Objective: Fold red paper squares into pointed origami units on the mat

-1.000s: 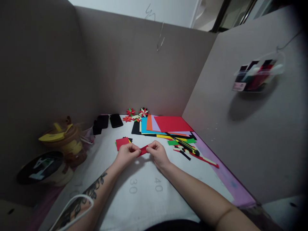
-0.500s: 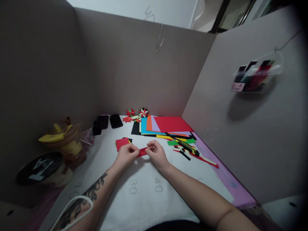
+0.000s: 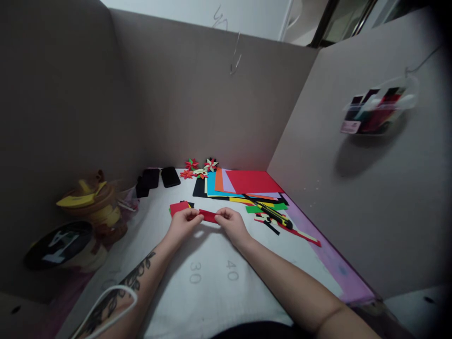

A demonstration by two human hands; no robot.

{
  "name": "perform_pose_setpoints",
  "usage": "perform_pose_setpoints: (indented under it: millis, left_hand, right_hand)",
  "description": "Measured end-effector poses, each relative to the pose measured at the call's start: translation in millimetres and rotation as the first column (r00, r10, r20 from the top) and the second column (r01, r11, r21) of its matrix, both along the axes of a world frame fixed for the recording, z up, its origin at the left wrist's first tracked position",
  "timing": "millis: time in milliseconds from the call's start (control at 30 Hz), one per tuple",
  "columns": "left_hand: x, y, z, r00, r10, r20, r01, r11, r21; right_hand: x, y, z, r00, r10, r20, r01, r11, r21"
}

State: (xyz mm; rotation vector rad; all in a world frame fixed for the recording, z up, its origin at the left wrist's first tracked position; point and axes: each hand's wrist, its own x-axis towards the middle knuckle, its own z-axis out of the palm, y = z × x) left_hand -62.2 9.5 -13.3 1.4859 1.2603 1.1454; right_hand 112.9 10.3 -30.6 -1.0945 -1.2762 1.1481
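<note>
Between my two hands, just above the white table cover (image 3: 212,301), is a folded piece of red paper (image 3: 208,215). My left hand (image 3: 183,224) pinches its left end between thumb and fingers. At the right end, my right hand (image 3: 231,225) grips it the same way. Behind my left hand lies a small stack of cut paper squares (image 3: 178,207), red on top, with black and green edges showing. Farther back are several folded paper stars (image 3: 191,164) in red, green and cream.
Coloured paper sheets (image 3: 254,181) lie at the back right, with a yellow and black utility knife (image 3: 273,214) and paper strips (image 3: 268,227) in front. Black flat objects (image 3: 170,177) rest at the back left. Pots (image 3: 88,202) stand left. A plastic pouch (image 3: 374,110) hangs on the right wall.
The red paper is now level and more of it shows between my hands. My right fingers have closed down onto its end.
</note>
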Motion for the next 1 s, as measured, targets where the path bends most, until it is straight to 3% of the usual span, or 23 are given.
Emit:
perform_pose_setpoints:
  millis: [300, 600, 867, 1000]
  left_hand:
    - [-2.5, 2.3, -5.6, 0.983, 0.068, 0.172, -0.054, 0.995, -0.087]
    - [-2.0, 2.3, -4.3, 0.968, 0.1, 0.232, -0.081, 0.993, -0.09]
    - [-1.5, 2.7, -5.4, 0.972, 0.083, 0.219, -0.068, 0.995, -0.072]
    - [-1.1, 2.7, -3.8, 0.977, 0.002, 0.214, 0.001, 1.0, -0.014]
  right_hand:
    - [-1.7, -0.9, 2.1, 0.996, -0.019, -0.085, 0.022, 0.999, 0.037]
    - [-0.7, -4.8, 6.3, 0.995, -0.043, -0.085, 0.05, 0.995, 0.085]
    - [-1.3, -6.1, 6.8, 0.996, -0.046, -0.07, 0.053, 0.994, 0.094]
    - [0.2, -4.6, 6.2, 0.997, -0.069, -0.039, 0.073, 0.993, 0.092]
